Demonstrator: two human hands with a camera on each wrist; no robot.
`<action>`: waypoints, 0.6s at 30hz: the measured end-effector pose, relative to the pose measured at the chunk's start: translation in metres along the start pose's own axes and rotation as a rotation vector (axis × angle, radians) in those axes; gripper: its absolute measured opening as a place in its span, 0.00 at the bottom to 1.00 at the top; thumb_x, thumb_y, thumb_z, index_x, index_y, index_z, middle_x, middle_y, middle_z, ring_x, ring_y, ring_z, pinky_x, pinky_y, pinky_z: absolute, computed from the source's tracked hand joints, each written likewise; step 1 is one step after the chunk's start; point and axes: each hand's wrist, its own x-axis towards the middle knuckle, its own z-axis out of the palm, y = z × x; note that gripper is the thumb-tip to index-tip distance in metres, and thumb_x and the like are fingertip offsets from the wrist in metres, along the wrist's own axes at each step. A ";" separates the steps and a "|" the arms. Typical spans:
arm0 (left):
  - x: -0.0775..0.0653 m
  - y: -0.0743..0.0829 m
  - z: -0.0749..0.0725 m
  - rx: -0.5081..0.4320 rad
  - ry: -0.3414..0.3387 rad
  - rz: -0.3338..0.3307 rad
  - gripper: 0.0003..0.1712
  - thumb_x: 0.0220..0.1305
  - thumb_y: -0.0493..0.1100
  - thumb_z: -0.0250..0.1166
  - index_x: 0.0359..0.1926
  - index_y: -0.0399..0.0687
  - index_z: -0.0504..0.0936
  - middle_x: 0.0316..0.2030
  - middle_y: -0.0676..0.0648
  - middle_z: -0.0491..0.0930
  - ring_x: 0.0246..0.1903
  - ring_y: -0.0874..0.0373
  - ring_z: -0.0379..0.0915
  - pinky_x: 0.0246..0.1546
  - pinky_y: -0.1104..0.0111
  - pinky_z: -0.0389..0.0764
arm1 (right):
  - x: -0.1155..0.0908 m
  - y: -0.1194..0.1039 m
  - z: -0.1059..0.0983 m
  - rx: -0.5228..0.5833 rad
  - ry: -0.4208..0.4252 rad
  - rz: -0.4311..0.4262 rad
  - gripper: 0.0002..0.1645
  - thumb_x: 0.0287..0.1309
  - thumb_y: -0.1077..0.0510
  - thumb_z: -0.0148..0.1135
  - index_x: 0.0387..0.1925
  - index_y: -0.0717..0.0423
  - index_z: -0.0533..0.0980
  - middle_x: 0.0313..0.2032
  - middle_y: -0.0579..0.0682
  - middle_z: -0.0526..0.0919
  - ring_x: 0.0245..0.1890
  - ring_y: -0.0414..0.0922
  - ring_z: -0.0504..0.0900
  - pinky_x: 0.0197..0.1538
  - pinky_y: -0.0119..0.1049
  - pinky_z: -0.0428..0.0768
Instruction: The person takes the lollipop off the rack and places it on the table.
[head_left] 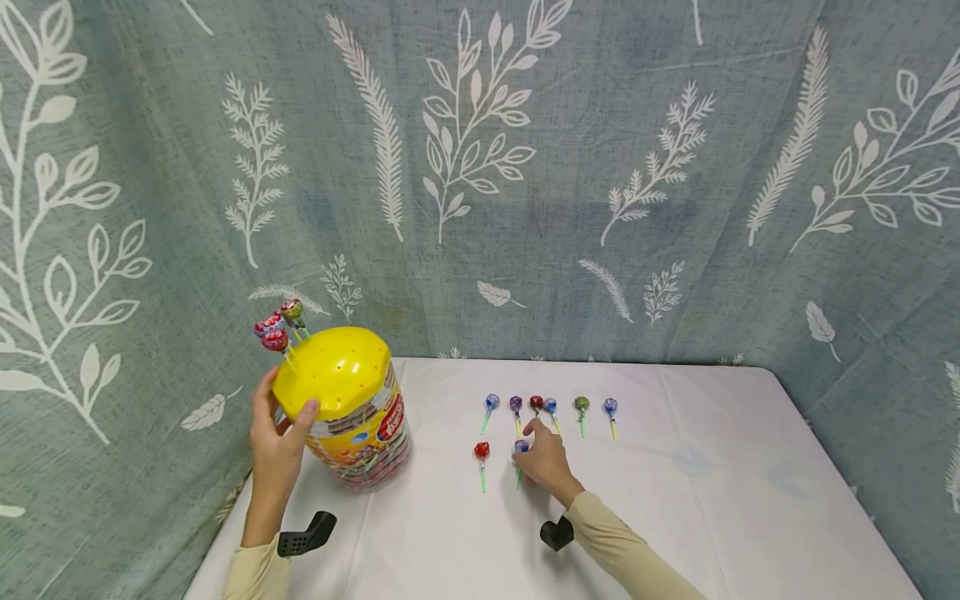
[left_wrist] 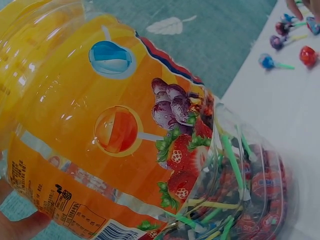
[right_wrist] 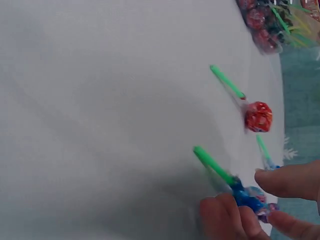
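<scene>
On the left stands a large clear candy jar point(head_left: 360, 433) with a yellow lid point(head_left: 341, 371), tilted a little. My left hand point(head_left: 279, 433) grips it at the lid's edge, the thumb on the near side; most fingers are hidden behind. Several wrapped lollipops point(head_left: 274, 330) stick up from the lid's far left. My right hand point(head_left: 546, 460) is at a blue-wrapped lollipop point(right_wrist: 245, 195) with a green stick, its digits spread around the candy and a gap showing. Beside it lies a red lollipop point(head_left: 482, 451) with a green stick.
Behind the right hand, a row of lollipops lies on the white table point(head_left: 675, 517), among them a green one point(head_left: 582, 403) and a blue one point(head_left: 611, 407). More lollipops point(left_wrist: 260, 185) fill the jar's bottom. A leaf-patterned curtain point(head_left: 555, 275) hangs around the table.
</scene>
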 end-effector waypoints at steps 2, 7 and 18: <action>0.001 0.000 0.000 0.002 -0.001 0.000 0.41 0.61 0.43 0.62 0.71 0.66 0.54 0.67 0.56 0.58 0.65 0.60 0.54 0.59 0.55 0.62 | 0.001 -0.004 -0.005 -0.020 0.004 -0.024 0.20 0.46 0.65 0.66 0.43 0.62 0.71 0.13 0.48 0.74 0.07 0.42 0.73 0.14 0.33 0.70; 0.001 0.000 -0.001 0.006 -0.001 0.000 0.41 0.61 0.43 0.62 0.72 0.64 0.53 0.68 0.55 0.58 0.65 0.60 0.54 0.59 0.57 0.62 | 0.006 -0.020 -0.019 -0.016 -0.001 -0.105 0.17 0.49 0.63 0.68 0.41 0.63 0.74 0.17 0.49 0.75 0.10 0.41 0.71 0.17 0.34 0.70; -0.002 0.004 0.001 -0.011 -0.016 -0.030 0.42 0.61 0.45 0.62 0.72 0.64 0.51 0.68 0.55 0.56 0.65 0.59 0.53 0.61 0.52 0.60 | 0.003 -0.079 -0.044 0.187 -0.099 -0.312 0.10 0.53 0.63 0.66 0.39 0.57 0.76 0.26 0.53 0.78 0.17 0.45 0.77 0.20 0.35 0.77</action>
